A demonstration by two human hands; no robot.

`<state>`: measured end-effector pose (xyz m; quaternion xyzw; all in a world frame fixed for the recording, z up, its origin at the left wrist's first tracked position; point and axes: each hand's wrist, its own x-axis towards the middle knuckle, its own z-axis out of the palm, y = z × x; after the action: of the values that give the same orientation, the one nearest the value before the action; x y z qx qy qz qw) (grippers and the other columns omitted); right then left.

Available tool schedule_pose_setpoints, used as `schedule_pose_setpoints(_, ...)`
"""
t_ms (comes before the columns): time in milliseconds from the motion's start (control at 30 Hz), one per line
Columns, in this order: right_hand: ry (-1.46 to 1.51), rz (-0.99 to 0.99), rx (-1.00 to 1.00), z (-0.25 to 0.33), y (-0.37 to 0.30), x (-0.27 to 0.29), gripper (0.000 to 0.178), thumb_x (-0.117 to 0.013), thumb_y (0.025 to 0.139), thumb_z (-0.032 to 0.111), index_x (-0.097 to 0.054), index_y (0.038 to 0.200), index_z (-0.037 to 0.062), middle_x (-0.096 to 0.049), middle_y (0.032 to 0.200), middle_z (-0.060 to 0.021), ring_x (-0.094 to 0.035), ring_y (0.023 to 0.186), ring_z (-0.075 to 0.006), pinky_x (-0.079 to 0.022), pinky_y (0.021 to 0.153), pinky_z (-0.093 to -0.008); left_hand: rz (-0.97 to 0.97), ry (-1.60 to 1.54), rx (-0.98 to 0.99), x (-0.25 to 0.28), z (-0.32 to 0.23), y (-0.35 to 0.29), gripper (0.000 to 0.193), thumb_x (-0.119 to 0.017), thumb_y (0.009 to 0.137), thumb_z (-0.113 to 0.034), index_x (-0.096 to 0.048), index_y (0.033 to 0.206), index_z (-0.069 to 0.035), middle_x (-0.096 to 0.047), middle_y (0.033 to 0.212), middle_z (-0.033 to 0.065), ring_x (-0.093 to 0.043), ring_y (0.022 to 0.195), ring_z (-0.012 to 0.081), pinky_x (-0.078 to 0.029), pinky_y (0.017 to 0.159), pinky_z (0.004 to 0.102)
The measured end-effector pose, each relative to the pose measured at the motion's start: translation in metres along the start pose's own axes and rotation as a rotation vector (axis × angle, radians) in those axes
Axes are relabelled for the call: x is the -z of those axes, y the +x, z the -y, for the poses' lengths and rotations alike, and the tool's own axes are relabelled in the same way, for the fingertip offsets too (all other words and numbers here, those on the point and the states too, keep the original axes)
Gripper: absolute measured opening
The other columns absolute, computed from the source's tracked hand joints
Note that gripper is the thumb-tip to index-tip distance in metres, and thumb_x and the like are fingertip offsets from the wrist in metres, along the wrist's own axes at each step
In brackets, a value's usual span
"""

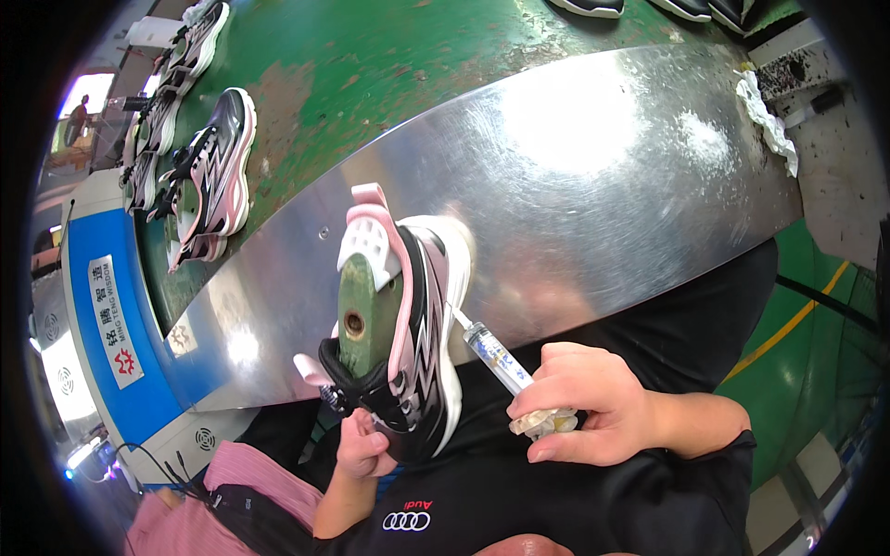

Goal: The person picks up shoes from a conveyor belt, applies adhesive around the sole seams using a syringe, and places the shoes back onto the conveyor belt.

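A black, pink and white sneaker (431, 306) is tilted on its side over the near edge of the metal plate, its heel pointing away from me. A green shoe last (366, 310) fills its opening. My left hand (363, 447) is closed on the sneaker's toe end, partly hidden behind it. In my right hand (593, 403) is a clear syringe (498, 359), gripped between thumb and fingers. Its thin tip reaches the seam between upper and white sole; whether it touches cannot be told. A crumpled off-white wad (542, 423) covers the syringe's back end.
The shiny metal plate (575, 232) borders a worn green belt (343, 83). Several similar sneakers (218, 167) stand along the left. Dark shoes (589, 7) show at the far edge. Crumpled white paper (768, 122) lies at right. A blue machine panel (125, 315) stands left.
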<state>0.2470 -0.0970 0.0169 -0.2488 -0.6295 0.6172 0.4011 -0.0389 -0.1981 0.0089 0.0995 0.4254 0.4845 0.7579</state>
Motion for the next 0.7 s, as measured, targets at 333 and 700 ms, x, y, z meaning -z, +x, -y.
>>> schedule_pose_setpoints(333,-0.023,0.137,-0.150,0.044,-0.001,0.008,0.029,-0.078,0.073,0.015,-0.066,0.097,0.0036,-0.067,0.081,-0.0051,-0.051,0.059,-0.0199,-0.038,0.054,-0.0311,0.180,-0.232,0.182,-0.019,0.024,0.020,0.084,-0.066,0.071,0.003,-0.022,0.142,0.003,-0.044,0.136,0.0209,-0.047,0.125,0.0336,-0.037,0.105,0.0472)
schedule_pose_setpoints(700,-0.112,0.142,-0.207,0.108,-0.036,0.022,0.031,-0.079,0.074,0.018,-0.067,0.098,0.0036,-0.067,0.080,-0.0033,-0.048,0.058,-0.0180,-0.038,0.053,-0.0292,0.534,-0.414,0.480,-0.043,0.040,0.068,0.057,-0.056,0.078,0.010,-0.044,0.132,0.000,-0.055,0.127,0.0153,-0.050,0.122,0.0289,-0.038,0.105,0.0425)
